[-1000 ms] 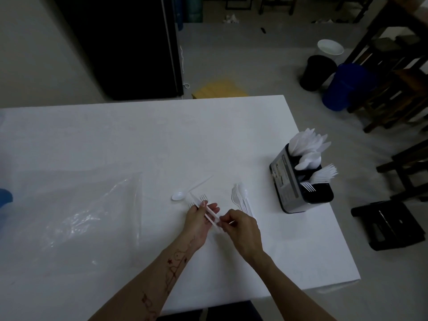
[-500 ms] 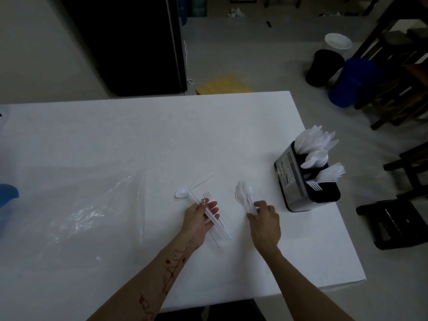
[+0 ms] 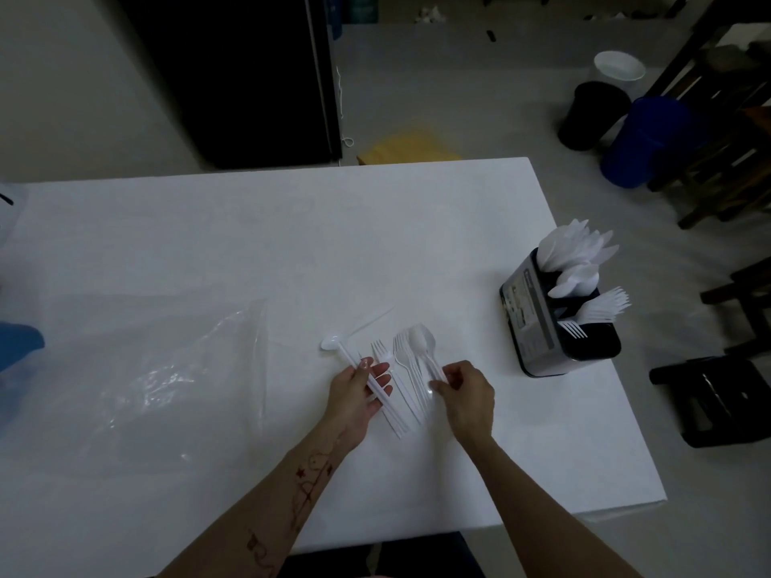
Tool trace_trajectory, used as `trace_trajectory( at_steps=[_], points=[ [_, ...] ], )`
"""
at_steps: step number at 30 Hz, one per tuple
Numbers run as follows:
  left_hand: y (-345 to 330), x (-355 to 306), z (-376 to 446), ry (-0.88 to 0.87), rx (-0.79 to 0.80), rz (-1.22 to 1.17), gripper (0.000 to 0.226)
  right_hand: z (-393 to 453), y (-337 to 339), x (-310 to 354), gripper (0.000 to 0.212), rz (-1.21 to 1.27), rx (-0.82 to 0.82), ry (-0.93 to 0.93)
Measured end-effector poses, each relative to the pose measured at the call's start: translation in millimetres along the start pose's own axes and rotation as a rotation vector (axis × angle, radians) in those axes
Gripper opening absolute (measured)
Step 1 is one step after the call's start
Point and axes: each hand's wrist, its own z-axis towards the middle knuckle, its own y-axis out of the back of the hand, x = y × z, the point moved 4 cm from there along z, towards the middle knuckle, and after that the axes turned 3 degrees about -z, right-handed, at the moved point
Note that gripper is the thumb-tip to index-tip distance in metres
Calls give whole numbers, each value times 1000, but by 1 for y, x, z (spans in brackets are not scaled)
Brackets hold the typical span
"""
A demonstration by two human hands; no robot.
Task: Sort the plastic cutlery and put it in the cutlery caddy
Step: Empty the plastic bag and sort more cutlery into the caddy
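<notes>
My left hand [image 3: 356,390] holds a small bundle of white plastic forks and knives [image 3: 386,394] slanted across its fingers just above the white table [image 3: 250,252]. My right hand [image 3: 465,394] pinches the handles of a pile of white spoons and forks [image 3: 417,352] lying on the table. One loose spoon [image 3: 331,342] lies just beyond my left hand. The black and silver cutlery caddy [image 3: 538,323] stands near the table's right edge, with knives, spoons and forks upright in separate compartments.
A crumpled clear plastic bag [image 3: 158,369] lies on the table's left part. A blue object [image 3: 16,344] shows at the left edge. On the floor to the right stand dark stools [image 3: 717,394], a blue bin [image 3: 651,139] and a black bin [image 3: 592,114].
My right hand let go of the bundle in my left hand, moved right to the pile of spoons and forks, and closed its fingers on their handles. My left hand kept its bundle.
</notes>
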Motion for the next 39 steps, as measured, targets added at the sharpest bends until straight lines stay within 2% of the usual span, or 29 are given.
trace_trajectory(
  at_steps=[9,11,15,19,23,27,32,39],
  points=[
    [0,3,-3,16,-20,3,25,7,18,-10,26,18,-91,-24],
    [-1,3,-4,13,-16,7,24,4,18,-8,25,-38,-130,36],
    [-3,1,-5,3,-15,17,23,-1,8,-1,21,-192,-56,170],
    [-3,1,-6,2,-23,13,23,-2,2,2,33,-216,-25,134],
    [-2,1,-6,3,-39,27,26,-8,-3,11,43,-270,5,217],
    [0,0,-7,8,-35,26,29,-16,-14,18,35,-348,69,321],
    [2,-1,-7,5,-32,42,30,-23,-25,22,31,-321,146,458],
    [-2,-7,-8,0,2,-7,24,-19,-18,22,26,-197,172,460]
  ],
)
